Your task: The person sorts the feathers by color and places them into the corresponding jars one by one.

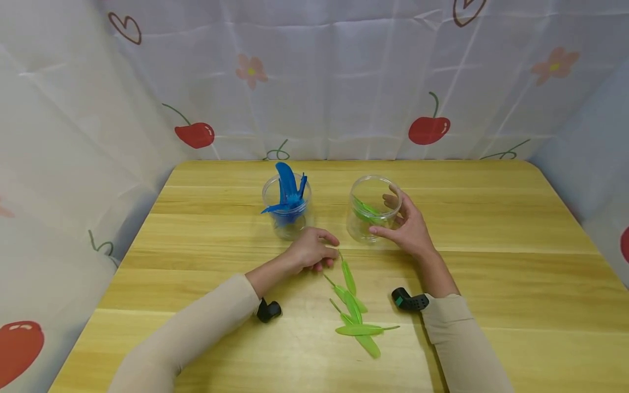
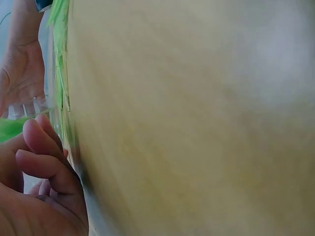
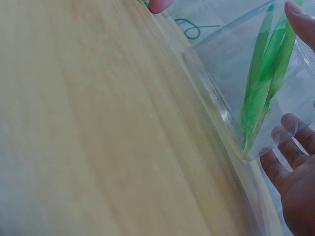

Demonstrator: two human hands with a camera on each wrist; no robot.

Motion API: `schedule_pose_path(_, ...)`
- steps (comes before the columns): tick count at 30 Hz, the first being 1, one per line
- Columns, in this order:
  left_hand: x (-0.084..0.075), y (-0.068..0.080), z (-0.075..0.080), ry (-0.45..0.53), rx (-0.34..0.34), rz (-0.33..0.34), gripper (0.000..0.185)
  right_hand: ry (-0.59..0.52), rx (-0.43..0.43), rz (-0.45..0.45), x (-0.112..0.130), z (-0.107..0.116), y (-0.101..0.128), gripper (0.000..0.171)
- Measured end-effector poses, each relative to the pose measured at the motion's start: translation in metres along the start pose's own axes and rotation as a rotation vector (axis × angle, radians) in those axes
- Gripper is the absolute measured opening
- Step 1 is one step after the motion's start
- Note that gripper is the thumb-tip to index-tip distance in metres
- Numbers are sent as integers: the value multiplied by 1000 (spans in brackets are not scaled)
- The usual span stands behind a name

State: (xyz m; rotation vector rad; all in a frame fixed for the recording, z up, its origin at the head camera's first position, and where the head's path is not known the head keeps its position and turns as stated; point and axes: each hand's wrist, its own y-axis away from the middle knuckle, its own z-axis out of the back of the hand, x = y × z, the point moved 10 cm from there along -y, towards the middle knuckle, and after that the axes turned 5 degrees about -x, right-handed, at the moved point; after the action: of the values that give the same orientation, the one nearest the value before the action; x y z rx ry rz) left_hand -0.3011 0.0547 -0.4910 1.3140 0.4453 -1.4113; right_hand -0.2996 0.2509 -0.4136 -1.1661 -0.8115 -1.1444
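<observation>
Green feathers (image 1: 355, 312) lay near the table's (image 1: 491, 273) front edge; the left hand (image 1: 310, 251) pinched 1 by its tip, while the right hand (image 1: 405, 226) cupped a clear jar (image 1: 369, 210).

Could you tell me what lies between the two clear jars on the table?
Only bare wooden table between the blue-feather jar and green-feather jar, per the head view.

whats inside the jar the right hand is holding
Green feathers lean inside the clear jar, held by the right hand. The fingers cover part of the far side, so the exact count cannot be seen.
</observation>
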Motion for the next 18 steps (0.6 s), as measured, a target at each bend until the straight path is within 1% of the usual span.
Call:
schedule_pose_path(6,-2,-1,0,-33,-3,-11,15,-21,-7,6,-27,1,-6,97)
schedule_pose_path(10,-3,0,-3,-73,24,-30,9,-13,-15,4,-32,2,-6,97)
schedule_pose_path(13,-5,1,-5,-134,47,-51,7,-16,-20,5,-31,2,-5,97)
schedule_pose_path(18,-9,4,-9,-276,95,-102,10,-23,-18,6,-31,3,-5,100)
